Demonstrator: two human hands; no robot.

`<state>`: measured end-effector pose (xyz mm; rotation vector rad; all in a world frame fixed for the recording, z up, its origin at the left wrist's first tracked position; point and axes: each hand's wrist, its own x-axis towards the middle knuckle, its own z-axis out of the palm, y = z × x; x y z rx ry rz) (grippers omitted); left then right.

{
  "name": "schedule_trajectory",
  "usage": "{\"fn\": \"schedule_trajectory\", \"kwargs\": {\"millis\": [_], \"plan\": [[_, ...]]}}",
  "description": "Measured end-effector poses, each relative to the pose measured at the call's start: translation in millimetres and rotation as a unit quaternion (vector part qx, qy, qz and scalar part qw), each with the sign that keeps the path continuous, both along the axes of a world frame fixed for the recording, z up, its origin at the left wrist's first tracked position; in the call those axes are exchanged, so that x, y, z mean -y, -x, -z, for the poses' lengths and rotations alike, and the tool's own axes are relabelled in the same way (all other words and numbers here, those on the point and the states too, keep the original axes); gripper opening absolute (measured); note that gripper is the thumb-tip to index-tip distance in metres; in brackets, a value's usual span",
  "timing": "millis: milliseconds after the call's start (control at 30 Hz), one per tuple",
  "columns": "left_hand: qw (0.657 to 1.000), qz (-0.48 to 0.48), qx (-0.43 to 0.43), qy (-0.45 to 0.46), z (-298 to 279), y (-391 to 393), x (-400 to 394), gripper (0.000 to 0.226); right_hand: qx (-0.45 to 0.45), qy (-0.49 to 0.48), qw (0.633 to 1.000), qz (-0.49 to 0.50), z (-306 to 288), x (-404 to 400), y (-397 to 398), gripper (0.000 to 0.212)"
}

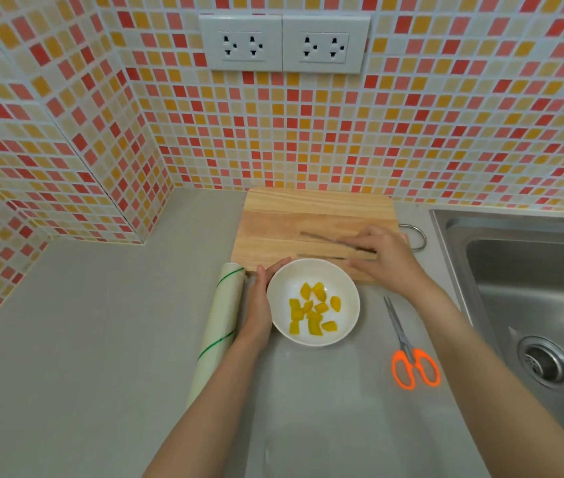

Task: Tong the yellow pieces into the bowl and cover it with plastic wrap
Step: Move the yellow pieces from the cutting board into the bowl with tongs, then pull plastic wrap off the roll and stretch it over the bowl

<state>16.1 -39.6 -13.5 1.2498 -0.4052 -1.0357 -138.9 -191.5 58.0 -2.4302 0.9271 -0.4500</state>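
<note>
A: One view only, from the head. About a dozen yellow pieces [313, 310] lie in the white bowl [282, 288]; the cutting board [308, 215] behind it shows none left on it.

B: Hands?

A: Left hand [259, 305] cups the bowl's left wall, fingers curled along the rim, likely to steady it. Right hand [382, 253] lies over the tongs [322, 239] on the board, fingers closed lightly around the handle end. The two arms of the tongs stand apart, with nothing between the tips.

B: Picking them up or putting them down?

A: Cannot tell. With the board bare, I judge the tonging done, so laying them down fits.

B: The wrap?

A: Roll of plastic wrap [220, 326] lies on the counter [84, 339] just left of the left hand, lengthwise toward the person. A clear sheet seems to run from it under the bowl, though the glare makes that faint. Scissors [411, 360] with orange handles lie right of the bowl, probably for cutting the sheet. The sink [532, 288] is well to the right.

B: Remaining?

A: Covering the bowl; it stands open.
</note>
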Motion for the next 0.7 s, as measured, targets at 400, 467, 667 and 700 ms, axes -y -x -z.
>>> {"fn": "schedule_trajectory", "kwargs": {"millis": [400, 467, 667, 700], "plan": [[1.000, 0.008, -0.002, -0.002, 2.1, -1.4, 0.5, 0.053, -0.027, 0.015, 0.960, 0.278, 62.7, 23.7, -4.7, 0.042], [1.000, 0.009, 0.002, -0.002, 3.4, -1.6, 0.2, 0.053, -0.021, 0.028, 0.962, 0.271, 65.4, 22.3, -4.9, 0.042], [1.000, 0.014, 0.016, -0.007, 2.8, -2.6, -0.5, 0.051, -0.025, 0.060, 0.966, 0.251, 70.5, 20.5, 0.0, 0.044], [1.000, 0.016, 0.016, -0.011, 2.0, -3.4, -1.0, 0.051, -0.025, 0.058, 0.967, 0.247, 70.0, 20.5, 0.5, 0.045]]}}
